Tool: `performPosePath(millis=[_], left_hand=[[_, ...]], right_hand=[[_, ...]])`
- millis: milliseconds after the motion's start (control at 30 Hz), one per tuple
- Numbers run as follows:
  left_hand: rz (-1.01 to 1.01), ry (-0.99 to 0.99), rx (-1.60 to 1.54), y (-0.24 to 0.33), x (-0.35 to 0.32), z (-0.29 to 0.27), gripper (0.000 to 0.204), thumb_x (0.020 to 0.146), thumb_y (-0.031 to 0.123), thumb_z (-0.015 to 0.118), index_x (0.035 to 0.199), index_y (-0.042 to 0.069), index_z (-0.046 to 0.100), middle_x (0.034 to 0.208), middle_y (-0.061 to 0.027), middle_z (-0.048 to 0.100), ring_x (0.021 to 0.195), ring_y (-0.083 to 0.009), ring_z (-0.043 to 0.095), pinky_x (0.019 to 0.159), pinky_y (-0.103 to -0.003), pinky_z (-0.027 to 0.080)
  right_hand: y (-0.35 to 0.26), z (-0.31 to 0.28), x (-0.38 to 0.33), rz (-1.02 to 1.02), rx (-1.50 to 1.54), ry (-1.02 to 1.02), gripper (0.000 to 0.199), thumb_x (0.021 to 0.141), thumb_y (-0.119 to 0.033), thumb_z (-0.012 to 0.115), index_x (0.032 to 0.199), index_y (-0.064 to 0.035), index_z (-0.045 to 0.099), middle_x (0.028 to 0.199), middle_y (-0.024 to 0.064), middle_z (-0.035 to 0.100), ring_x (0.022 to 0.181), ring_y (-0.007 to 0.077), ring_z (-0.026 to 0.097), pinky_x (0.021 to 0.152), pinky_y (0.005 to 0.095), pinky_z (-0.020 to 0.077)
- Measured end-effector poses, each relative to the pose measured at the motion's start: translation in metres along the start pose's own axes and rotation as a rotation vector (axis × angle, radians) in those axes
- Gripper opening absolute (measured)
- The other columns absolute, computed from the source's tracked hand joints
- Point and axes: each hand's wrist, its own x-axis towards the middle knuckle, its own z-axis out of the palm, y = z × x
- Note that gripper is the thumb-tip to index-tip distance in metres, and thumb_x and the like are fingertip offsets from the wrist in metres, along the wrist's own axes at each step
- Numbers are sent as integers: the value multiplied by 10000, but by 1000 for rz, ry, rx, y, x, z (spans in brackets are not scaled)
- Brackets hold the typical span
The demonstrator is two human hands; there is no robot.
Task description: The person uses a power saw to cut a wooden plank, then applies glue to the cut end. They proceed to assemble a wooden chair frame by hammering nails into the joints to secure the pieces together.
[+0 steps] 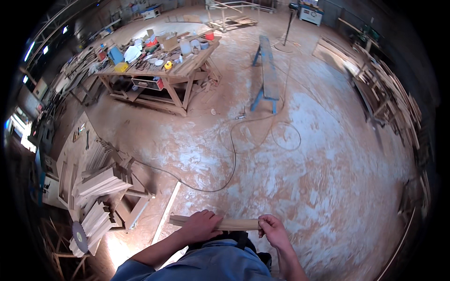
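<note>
I hold a short flat wooden board (236,224) level across my front, low in the head view. My left hand (201,225) wraps over its left-middle part, leaving the board's left end sticking out. My right hand (272,229) pinches the board's right end with fingers and thumb. Below the board are my blue trousers.
Stacks of cut wooden pieces (96,182) and a round saw blade (78,236) lie at my left. A cluttered wooden workbench (176,70) stands far left, a blue sawhorse (268,70) far centre. A black cable (232,154) loops over the dusty floor. Timber racks (389,93) line the right.
</note>
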Motion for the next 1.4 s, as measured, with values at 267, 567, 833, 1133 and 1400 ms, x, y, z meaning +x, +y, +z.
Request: performPosePath(millis=[267, 567, 833, 1133, 1400], left_hand=[[-381, 192, -406, -90, 164, -76, 536, 755, 391, 785, 1164, 80, 634, 1016, -142, 644, 929, -313, 643, 805, -399, 528], [-560, 544, -643, -214, 396, -221, 528, 791, 193, 796, 1198, -27, 541, 945, -146, 675, 842, -190, 660, 764, -326, 530], [-642, 561, -553, -329, 589, -318, 503, 806, 140, 770, 1225, -17, 540, 989, -114, 673, 895, -156, 640, 802, -309, 519], [-567, 655, -809, -445, 798, -458, 430, 883, 185, 698, 1228, -24, 549, 963, -57, 630, 860, -113, 568, 767, -273, 468], [-456, 595, -989, -580, 1011, -590, 377, 917, 173, 660, 1240, -2, 572, 941, -7, 611, 797, -68, 527, 716, -245, 450]], right_hand=[[-157, -26, 220, -107, -87, 27, 178, 995, -139, 533, 1050, 10, 613, 761, 54, 614, 591, 112, 559, 573, 256, 474], [-139, -225, 394, 197, -181, 655, 145, 944, -180, 537, 882, -57, 581, 633, 42, 492, 512, 142, 519, 402, 290, 423], [-118, -283, 525, 642, -148, 866, 259, 896, -229, 538, 886, 21, 605, 664, 129, 572, 509, 251, 601, 414, 397, 501], [-396, -281, 845, 193, 75, 736, 223, 931, -241, 596, 917, -18, 602, 689, 72, 577, 516, 154, 554, 437, 302, 490], [-518, -304, 1066, -2, -122, 786, 245, 961, -79, 485, 1148, 14, 614, 777, 49, 567, 600, 136, 550, 494, 291, 493]])
